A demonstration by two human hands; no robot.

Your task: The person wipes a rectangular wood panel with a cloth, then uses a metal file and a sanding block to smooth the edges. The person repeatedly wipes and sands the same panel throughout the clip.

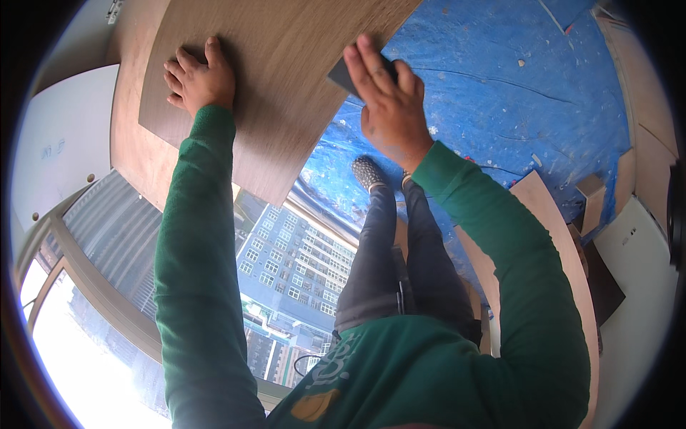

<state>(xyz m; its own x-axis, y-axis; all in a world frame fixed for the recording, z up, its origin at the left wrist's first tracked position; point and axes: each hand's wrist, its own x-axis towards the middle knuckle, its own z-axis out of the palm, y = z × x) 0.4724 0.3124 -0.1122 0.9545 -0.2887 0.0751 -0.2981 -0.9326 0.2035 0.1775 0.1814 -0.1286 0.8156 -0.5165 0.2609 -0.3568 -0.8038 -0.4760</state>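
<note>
A wood-grain board [286, 93] with a brown-grey face lies at the upper left, on top of a paler wooden panel. My left hand [204, 80] presses flat on its face near the left side, fingers spread and holding nothing. At the board's right edge, my right hand [389, 104] grips a dark grey flat block [344, 76] that looks like a sanding block. Two fingers stretch along the top of the block, which meets the board's edge. My palm and fingers hide the block's far side.
Blue sheeting [500, 86] strewn with small scraps covers the floor to the right. Wooden offcuts [590, 193] and a long curved panel [550, 243] lie at the right. A window overlooking tall buildings [286, 264] is at the lower left. A white panel [61, 143] stands far left.
</note>
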